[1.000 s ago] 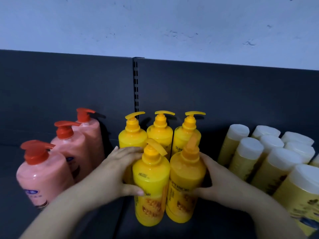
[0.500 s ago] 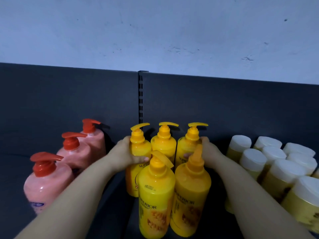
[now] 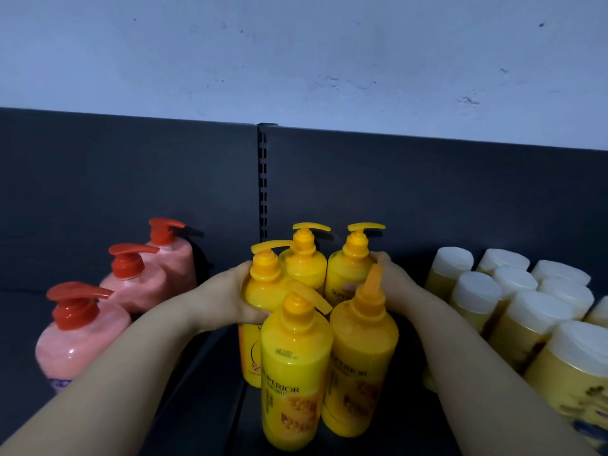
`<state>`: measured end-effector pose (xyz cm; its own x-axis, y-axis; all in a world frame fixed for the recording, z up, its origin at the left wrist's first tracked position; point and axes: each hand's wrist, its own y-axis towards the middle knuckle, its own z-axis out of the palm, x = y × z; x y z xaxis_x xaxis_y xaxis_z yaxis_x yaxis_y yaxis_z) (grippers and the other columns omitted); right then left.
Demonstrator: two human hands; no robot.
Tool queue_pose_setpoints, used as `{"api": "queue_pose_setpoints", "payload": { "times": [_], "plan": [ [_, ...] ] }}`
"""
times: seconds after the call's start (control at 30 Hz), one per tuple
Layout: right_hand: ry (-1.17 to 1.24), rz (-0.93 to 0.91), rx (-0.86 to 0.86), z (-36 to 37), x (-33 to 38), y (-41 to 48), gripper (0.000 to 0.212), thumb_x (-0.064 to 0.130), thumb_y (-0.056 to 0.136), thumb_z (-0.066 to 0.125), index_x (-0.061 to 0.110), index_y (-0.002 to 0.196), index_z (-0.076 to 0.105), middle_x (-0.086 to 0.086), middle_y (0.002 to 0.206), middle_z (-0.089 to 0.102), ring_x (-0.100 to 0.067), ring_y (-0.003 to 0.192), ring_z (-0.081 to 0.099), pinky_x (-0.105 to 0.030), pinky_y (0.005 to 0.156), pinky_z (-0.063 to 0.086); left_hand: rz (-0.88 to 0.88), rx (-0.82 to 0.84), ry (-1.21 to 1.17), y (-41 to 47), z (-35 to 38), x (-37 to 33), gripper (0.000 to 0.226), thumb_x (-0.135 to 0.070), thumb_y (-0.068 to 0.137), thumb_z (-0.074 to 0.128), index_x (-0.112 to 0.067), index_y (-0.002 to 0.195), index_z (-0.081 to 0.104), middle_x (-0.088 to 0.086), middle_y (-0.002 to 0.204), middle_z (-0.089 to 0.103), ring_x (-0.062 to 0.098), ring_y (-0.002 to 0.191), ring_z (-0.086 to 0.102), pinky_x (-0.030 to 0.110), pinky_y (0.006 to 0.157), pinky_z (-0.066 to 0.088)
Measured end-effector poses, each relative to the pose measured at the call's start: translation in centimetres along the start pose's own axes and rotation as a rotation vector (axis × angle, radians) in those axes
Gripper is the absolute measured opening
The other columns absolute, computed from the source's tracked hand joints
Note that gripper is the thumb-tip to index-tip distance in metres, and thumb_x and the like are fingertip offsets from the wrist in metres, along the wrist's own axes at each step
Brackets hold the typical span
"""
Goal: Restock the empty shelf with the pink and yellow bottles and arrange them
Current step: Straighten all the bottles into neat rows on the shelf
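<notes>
With three pink bottles (image 3: 138,287) at centre left and five yellow bottles (image 3: 296,357) mid-frame set on the shelf (image 3: 204,390), only straightening seemed left: two rear yellow ones were clasped by the left grip (image 3: 227,297) and right grip (image 3: 391,284).

The yellow pump bottles (image 3: 296,357) are smooth, glossy plastic with printed labels. The pink bottles (image 3: 82,343) are shiny plastic too, their bodies mottled, under glossy red pump heads (image 3: 77,302). The white caps (image 3: 477,291) on the right look matt. The shelf's back panel (image 3: 131,179) and slotted upright (image 3: 262,179) look like dark matt metal. The wall (image 3: 296,60) is painted, dull and scuffed.
</notes>
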<state>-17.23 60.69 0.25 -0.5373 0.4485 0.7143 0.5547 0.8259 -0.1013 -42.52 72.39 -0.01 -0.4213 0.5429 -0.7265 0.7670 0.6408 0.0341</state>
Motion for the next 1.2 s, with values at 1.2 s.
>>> {"api": "queue_pose_setpoints", "payload": {
  "times": [1.2],
  "plan": [
    [0.005, -0.208, -0.088, 2.2, -3.3, -9.1, 0.078, 0.038, 0.074, 0.076, 0.031, 0.134, 0.026, 0.005, 0.135, 0.039, -0.011, 0.118, 0.042, -0.035, 0.100, 0.044, 0.136, 0.169, 0.277, 0.2, 2.0, -0.7, 0.075, -0.027, 0.077, 0.076, -0.026, 0.139, 0.035, -0.004, 0.135, 0.024, 0.015, 0.124, 0.032, 0.021, 0.103, 0.033]
  ]
}}
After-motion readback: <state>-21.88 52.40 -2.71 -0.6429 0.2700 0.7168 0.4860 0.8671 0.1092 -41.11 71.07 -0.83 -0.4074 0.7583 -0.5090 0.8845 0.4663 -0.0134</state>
